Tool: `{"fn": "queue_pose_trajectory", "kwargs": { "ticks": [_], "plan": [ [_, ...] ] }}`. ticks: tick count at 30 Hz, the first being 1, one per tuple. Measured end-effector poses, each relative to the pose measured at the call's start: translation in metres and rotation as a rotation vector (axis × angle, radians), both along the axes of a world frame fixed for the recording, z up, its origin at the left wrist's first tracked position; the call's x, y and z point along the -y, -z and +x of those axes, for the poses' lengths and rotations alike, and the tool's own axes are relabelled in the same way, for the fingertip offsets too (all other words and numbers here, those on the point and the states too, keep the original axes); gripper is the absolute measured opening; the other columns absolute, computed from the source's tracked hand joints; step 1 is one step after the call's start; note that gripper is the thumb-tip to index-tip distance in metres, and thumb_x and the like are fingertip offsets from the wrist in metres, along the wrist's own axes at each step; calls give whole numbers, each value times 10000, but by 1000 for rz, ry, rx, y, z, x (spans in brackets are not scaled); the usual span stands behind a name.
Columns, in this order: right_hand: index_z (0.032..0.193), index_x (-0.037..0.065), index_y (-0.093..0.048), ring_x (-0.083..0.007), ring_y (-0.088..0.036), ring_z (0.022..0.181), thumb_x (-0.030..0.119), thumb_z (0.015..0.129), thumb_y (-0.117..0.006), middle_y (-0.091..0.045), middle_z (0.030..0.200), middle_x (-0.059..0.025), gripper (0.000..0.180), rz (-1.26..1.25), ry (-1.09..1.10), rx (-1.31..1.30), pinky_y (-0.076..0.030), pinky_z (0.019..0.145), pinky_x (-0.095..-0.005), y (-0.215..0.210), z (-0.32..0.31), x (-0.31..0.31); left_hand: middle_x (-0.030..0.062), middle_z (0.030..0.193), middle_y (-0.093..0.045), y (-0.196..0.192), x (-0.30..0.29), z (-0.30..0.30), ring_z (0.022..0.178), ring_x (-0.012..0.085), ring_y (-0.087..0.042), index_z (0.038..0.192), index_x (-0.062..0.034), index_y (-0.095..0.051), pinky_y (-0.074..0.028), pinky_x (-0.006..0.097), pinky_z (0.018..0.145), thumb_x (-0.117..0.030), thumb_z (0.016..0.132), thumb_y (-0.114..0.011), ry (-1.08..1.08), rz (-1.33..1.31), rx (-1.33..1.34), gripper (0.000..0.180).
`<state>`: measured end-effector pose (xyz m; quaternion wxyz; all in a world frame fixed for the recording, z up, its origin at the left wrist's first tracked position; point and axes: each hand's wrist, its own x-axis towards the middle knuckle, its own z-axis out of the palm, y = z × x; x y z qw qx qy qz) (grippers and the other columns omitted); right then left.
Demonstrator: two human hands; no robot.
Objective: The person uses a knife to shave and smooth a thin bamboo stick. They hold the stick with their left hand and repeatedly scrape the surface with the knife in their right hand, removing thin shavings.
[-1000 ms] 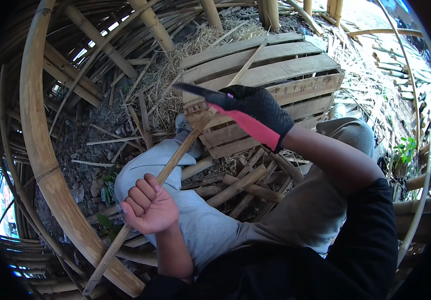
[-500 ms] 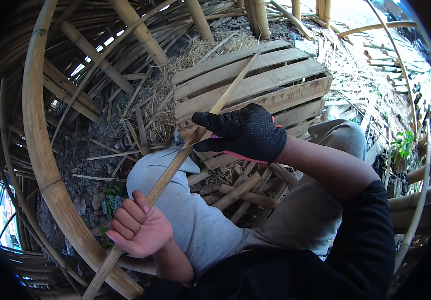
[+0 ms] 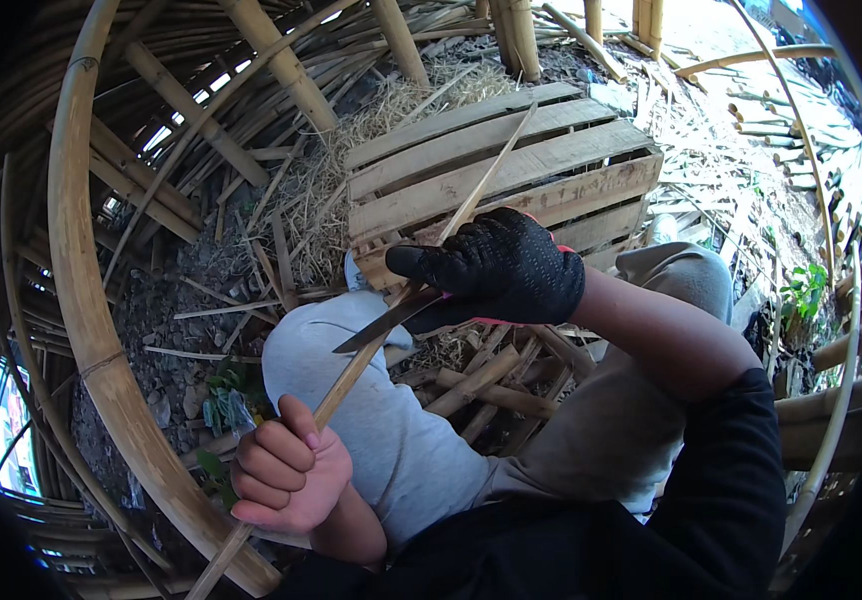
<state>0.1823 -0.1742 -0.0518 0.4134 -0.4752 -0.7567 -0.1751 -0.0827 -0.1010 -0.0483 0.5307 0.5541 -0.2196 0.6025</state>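
Note:
A long, thin bamboo strip point(image 3: 346, 382) slants from the lower left, across my lap, up to the wooden slats ahead. My bare left hand point(image 3: 286, 470) is closed around its lower part, fingers curled in. Higher up, my right hand point(image 3: 501, 268), in a black textured glove with pink trim, grips a knife point(image 3: 379, 326) whose handle is mostly hidden in the fist. The dark blade lies across the strip, its tip pointing left. My gloved thumb stretches over the strip near the blade.
A slatted wooden pallet point(image 3: 511, 165) lies ahead, with straw point(image 3: 321, 190) beside it. A thick curved bamboo pole point(image 3: 86, 260) rises at my left. Cut bamboo pieces point(image 3: 491, 385) lie between my legs. Green leaves point(image 3: 806, 290) and stacked bamboo are at the right.
Both hands have shifted slightly right, along with the strip. The knife has turned, so more of its blade's flat side shows. My left fingers look more tightly curled.

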Motion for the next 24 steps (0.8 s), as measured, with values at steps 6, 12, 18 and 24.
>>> {"fn": "queue_pose_trajectory", "kwargs": {
  "ticks": [6,12,18,24],
  "plan": [
    [1324,151,-605,-218,-604,571,453,781,-769,-597,696,-21,642,-40,176,329,-456,513,-363,-7,-9,5,-74,573,-318,-1,6,-6,556,82,-335,595,-196,-324,-338,290,668,-453,1064,-442,-12,-19,40,547],
    [1175,116,-629,-222,-662,596,415,866,-712,-632,709,-31,438,125,269,389,-532,534,-365,-15,-5,0,-74,608,-288,-2,5,-6,613,83,-316,630,-213,-319,-319,327,752,-462,1072,-349,9,88,-6,508],
    [1086,120,-660,-281,-700,710,383,859,-730,-681,787,-82,355,-43,327,165,-562,629,-399,-6,35,-26,-77,658,-325,-8,-3,-5,657,83,-350,663,-218,-349,-317,348,813,-461,1030,-490,-181,65,43,463],
    [1139,142,-679,-327,-704,892,403,891,-695,-717,939,-112,360,-437,521,42,-562,795,-425,8,64,-50,-59,612,-245,1,-13,-9,616,101,-273,632,-202,-284,-292,319,714,-411,1071,-408,89,-39,11,502]
  ]
}}
